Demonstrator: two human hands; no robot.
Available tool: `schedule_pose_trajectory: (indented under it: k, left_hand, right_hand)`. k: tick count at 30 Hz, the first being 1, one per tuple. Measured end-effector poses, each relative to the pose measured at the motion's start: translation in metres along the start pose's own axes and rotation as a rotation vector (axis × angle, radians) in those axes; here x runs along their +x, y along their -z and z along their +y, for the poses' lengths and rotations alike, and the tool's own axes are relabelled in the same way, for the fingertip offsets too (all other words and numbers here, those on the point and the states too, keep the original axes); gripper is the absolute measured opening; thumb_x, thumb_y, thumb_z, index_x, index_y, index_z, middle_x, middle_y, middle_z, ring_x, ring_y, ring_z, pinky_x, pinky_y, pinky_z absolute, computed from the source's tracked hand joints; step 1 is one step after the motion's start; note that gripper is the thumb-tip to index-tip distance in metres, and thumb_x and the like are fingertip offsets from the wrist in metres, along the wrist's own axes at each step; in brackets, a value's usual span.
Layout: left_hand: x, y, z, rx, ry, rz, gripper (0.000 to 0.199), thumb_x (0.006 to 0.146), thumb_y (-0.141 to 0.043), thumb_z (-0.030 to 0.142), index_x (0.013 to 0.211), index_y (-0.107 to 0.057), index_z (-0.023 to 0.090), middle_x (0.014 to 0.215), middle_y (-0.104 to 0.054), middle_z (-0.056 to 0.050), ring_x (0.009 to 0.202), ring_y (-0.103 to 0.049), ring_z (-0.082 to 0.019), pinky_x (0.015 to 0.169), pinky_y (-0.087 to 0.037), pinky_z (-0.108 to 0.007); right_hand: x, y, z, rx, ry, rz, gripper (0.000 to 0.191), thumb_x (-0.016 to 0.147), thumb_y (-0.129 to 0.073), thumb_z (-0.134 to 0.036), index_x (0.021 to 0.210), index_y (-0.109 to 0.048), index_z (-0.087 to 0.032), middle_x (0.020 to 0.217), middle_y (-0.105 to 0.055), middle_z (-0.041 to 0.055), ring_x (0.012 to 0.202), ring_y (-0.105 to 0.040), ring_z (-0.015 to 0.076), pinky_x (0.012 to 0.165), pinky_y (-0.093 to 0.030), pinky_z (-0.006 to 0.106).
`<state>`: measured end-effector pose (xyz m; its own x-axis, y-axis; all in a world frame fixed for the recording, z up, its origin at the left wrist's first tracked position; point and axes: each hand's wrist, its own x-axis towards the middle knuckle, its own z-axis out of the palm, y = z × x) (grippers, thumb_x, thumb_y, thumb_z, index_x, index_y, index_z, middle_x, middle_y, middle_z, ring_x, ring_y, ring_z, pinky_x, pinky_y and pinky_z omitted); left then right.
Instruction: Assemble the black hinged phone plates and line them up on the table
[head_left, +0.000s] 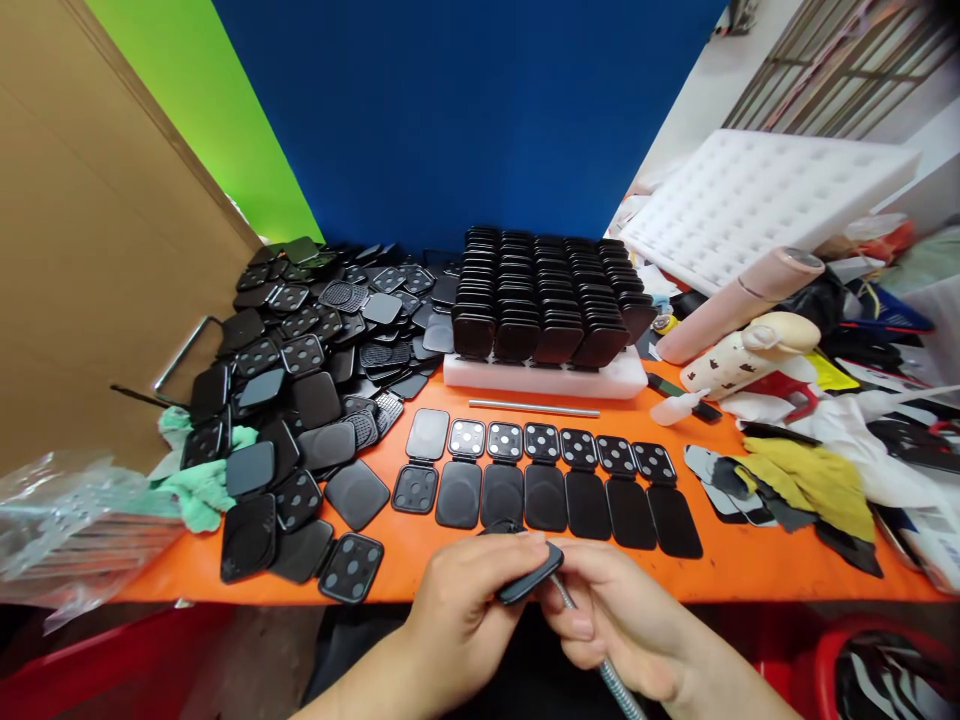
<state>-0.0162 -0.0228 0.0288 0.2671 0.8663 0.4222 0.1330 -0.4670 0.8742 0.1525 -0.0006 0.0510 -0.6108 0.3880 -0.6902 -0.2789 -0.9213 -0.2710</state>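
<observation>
My left hand (459, 608) is closed around a small black square case (531, 580), held tilted above the front edge of the orange table. My right hand (626, 615) grips a thin metal rod tool (616, 688) with a ribbed, spring-like shaft. The tool's upper end meets the underside or edge of the case; its exact contact is hidden by my fingers. Just beyond my hands lies a row of opened hinged black cases (545, 497), their upper leaves showing round pale dots. One at the row's left has a plain grey upper leaf (428, 435).
Loose black cases (316, 400) are heaped at the left, beside green cloth (202, 495) and a plastic bag (90, 530). Stacked cases (540, 290) stand on white foam (544, 378), behind a metal rod (534, 409). Bottles (739, 300) and yellow gloves (814, 480) occupy the right.
</observation>
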Motion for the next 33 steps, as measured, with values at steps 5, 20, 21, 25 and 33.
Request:
schedule_pose_trajectory:
  k: [5,20,21,25,33]
  left_hand:
    - [-0.002,0.001,0.004,0.021,-0.052,-0.004,0.061,0.074,-0.058,-0.004,0.123,-0.052,0.032,0.113,-0.067,-0.004,0.102,-0.063,-0.018,0.091,-0.05,-0.031]
    - [0.0,0.009,0.004,-0.334,0.634,0.257,0.017,0.081,-0.058,0.034,0.083,-0.059,0.017,0.075,-0.065,-0.001,0.071,-0.059,-0.015,0.065,-0.046,-0.023]
    - [0.0,0.01,0.004,-0.276,0.63,0.216,0.017,0.081,-0.059,0.034,0.083,-0.059,0.017,0.075,-0.064,-0.001,0.071,-0.058,-0.015,0.065,-0.045,-0.024]
    - [-0.002,0.02,0.0,-0.067,0.607,0.038,0.014,0.079,-0.059,0.032,0.082,-0.06,0.018,0.075,-0.062,-0.001,0.07,-0.057,-0.016,0.062,-0.043,-0.024]
    - [0.007,0.073,-0.034,0.862,0.724,0.034,0.05,0.08,-0.057,0.038,0.127,-0.047,0.021,0.107,-0.06,-0.013,0.103,-0.054,-0.033,0.085,-0.038,-0.044]
  right_hand:
    - [0.005,-0.003,0.005,0.098,-0.023,0.03,0.025,0.081,-0.059,-0.039,0.074,-0.058,-0.015,0.044,-0.042,-0.0069,0.034,-0.029,0.0029,0.033,-0.015,0.014]
    - [0.014,-0.004,0.007,-1.135,0.592,0.262,0.025,0.081,-0.055,-0.043,0.091,-0.061,-0.02,0.063,-0.049,-0.0034,0.058,-0.043,0.0124,0.056,-0.035,0.024]
    - [0.015,-0.005,0.007,-1.136,0.606,0.292,0.029,0.082,-0.054,-0.044,0.099,-0.06,-0.021,0.063,-0.048,-0.0037,0.058,-0.044,0.013,0.057,-0.035,0.025]
    - [0.014,-0.012,-0.002,-1.252,0.639,0.279,0.023,0.085,-0.051,-0.044,0.089,-0.06,-0.023,0.068,-0.053,-0.001,0.065,-0.049,0.0157,0.061,-0.036,0.026]
    - [0.006,-0.01,-0.031,-1.22,0.653,0.451,0.028,0.084,-0.049,-0.049,0.077,-0.057,-0.023,0.06,-0.047,-0.0019,0.058,-0.041,0.0155,0.055,-0.03,0.027]
